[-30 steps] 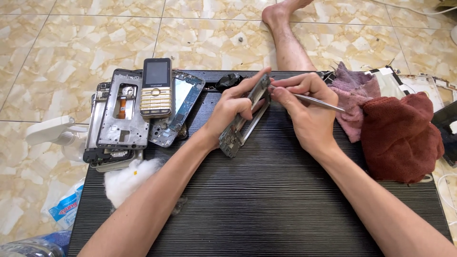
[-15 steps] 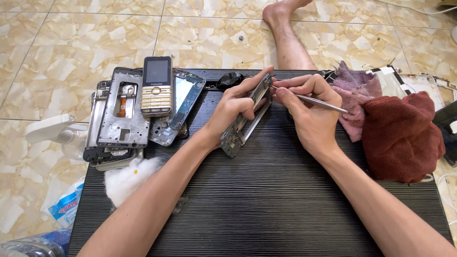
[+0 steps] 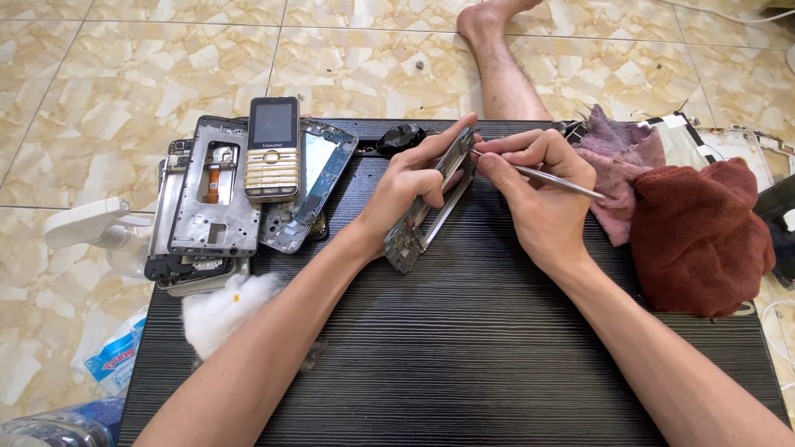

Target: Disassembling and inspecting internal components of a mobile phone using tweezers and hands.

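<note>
My left hand [image 3: 411,186] grips a stripped phone frame [image 3: 424,215], held on edge and tilted, its lower end near the black ribbed mat [image 3: 464,348]. My right hand [image 3: 538,199] pinches thin metal tweezers [image 3: 551,176], their tip touching the upper end of the frame by my left fingertips. Both forearms stretch across the mat from the near edge.
At the mat's left lie several bare phone frames [image 3: 211,194] and a gold keypad phone [image 3: 272,149]. White cotton [image 3: 224,306] sits below them. A dark red cloth [image 3: 700,232] and a mauve cloth [image 3: 617,157] lie at right. A bare leg [image 3: 505,66] rests on the tiled floor.
Both hands and the frame have shifted slightly; the tweezers' tip stays at the frame's upper end. Nothing was picked up or released.
</note>
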